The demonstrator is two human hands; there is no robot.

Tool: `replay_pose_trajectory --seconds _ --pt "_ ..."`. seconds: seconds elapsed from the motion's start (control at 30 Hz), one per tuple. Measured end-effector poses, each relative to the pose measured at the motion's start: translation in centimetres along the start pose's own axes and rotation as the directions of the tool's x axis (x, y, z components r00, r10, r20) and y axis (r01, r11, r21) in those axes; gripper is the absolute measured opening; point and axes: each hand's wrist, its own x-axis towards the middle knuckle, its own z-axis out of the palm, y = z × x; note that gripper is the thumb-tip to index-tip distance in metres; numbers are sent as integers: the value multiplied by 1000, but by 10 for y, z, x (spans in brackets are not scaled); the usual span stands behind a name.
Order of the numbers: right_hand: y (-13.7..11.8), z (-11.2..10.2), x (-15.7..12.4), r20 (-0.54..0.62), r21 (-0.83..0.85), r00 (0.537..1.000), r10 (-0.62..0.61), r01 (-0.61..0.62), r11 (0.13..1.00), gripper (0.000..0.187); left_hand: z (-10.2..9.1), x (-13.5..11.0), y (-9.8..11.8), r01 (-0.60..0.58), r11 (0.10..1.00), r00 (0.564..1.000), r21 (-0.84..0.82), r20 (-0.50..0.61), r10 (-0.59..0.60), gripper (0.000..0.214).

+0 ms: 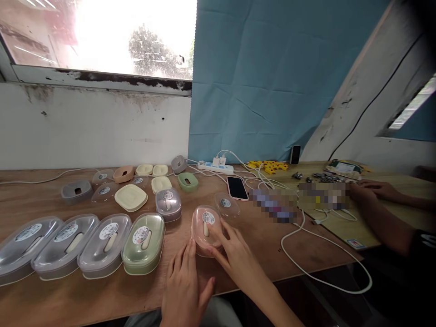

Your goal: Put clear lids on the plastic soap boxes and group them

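A pink soap box with a clear lid stands on the wooden table in front of me. My right hand rests on its right side, fingers spread over the lid and edge. My left hand lies flat just below and left of the box, fingers stretched out, touching its near edge. To the left runs a row of lidded boxes, with a green one nearest the pink box and grey ones further left.
Loose lids and bases lie further back, with a small grey box, a loose clear lid, a phone, a power strip and white cables. Another person's hands rest at the right.
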Motion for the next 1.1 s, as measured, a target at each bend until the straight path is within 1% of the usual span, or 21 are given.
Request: replay_pose_trajectory --seconds 0.2,0.33,0.4,0.5,0.57,0.7,0.8,0.93,1.1 --pt "-1 3 1 -17 -46 999 -31 30 999 45 -1 0 0 -29 999 999 40 -15 29 70" --pt "-3 -3 8 -16 -143 999 -42 40 989 42 -1 0 -2 -50 997 999 59 14 49 69" --pt "-5 -6 14 -6 -157 998 -62 60 986 39 0 -1 -3 -55 996 998 68 37 53 69" --pt "-9 -6 24 62 -73 987 -147 151 986 37 4 -3 -5 -61 993 998 98 28 59 70" --pt "-12 -1 28 90 0 979 -182 183 983 39 6 -5 -6 -79 990 997 118 7 79 70" --pt "-11 7 32 61 64 985 -160 156 986 46 7 -5 -7 -99 986 995 135 -1 101 70" --pt "-7 5 36 35 109 985 -169 165 980 49 7 -4 -7 -90 988 996 127 -1 91 70" --pt "-3 -1 43 8 143 983 -185 182 973 46 6 -4 -7 -74 990 997 120 -11 76 71" --pt "-3 2 39 31 130 979 -201 195 972 42 5 -4 -6 -70 993 998 93 -2 70 67"
